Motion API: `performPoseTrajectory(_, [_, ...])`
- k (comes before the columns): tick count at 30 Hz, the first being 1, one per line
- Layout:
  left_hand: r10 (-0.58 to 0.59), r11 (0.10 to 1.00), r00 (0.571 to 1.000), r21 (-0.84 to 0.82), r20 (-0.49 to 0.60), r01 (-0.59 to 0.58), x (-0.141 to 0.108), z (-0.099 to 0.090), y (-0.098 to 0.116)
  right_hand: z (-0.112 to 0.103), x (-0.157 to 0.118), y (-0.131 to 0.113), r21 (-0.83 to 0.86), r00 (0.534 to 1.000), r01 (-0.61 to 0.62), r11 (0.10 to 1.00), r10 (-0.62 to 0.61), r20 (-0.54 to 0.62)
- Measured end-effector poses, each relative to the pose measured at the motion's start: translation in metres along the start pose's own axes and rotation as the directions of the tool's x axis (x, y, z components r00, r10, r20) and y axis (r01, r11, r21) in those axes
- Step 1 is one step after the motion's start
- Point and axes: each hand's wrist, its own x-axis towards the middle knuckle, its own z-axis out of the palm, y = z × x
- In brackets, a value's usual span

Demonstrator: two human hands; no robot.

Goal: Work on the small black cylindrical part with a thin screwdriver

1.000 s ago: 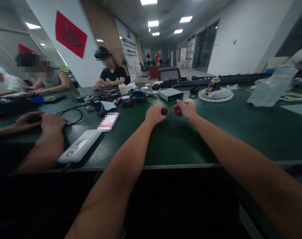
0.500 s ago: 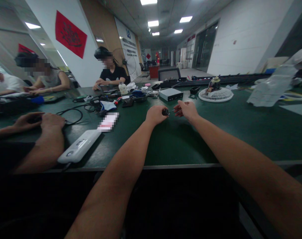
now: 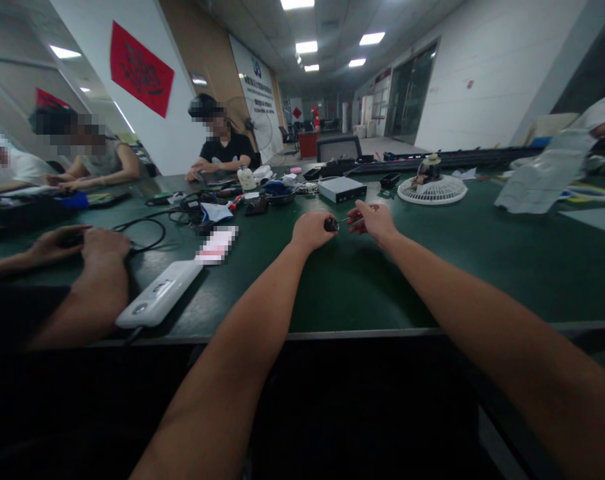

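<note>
My left hand (image 3: 311, 231) is closed around a small dark round object (image 3: 331, 225), whose end shows at the fingertips. Just to its right, my right hand (image 3: 373, 221) is closed on a thin metal shaft (image 3: 343, 221) that points at the dark object. The rest of what the right hand grips is hidden by its fingers. Both hands are held over the green table (image 3: 362, 293). Behind them lies a grey box-shaped device (image 3: 342, 189), touched by neither hand.
A white fan grille (image 3: 432, 191) lies at the back right. Left of me are a white power strip (image 3: 160, 293), a phone (image 3: 217, 245), cables and another person's hands (image 3: 102, 243). Tangled parts lie behind. A plastic sheet (image 3: 542, 173) is at the far right.
The dark object in my left hand has turned or tilted slightly. Both hands have stayed in nearly the same place.
</note>
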Motion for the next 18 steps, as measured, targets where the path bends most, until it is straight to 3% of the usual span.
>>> performPoseTrajectory(4, [-0.006,1.0,1.0,-0.013,-0.011,0.006,-0.0005,-0.0001,-0.0024,-0.0001,-0.0021,-0.001,0.046,0.998,0.006,0.999,-0.009,0.069])
performPoseTrajectory(10, [0.001,1.0,1.0,-0.011,-0.006,-0.001,0.0004,0.0028,-0.0017,-0.0003,-0.0006,-0.0009,-0.017,1.0,0.001,1.0,-0.001,-0.001])
performPoseTrajectory(14, [-0.01,1.0,1.0,-0.002,-0.019,0.01,0.0,0.0011,-0.0012,-0.0001,-0.0015,-0.0009,0.044,0.998,0.029,0.999,-0.031,0.047])
performPoseTrajectory(18, [-0.02,1.0,1.0,0.001,-0.006,0.02,-0.0006,0.0,-0.0008,0.0001,-0.0008,0.0003,-0.031,0.999,0.008,0.999,-0.007,0.041])
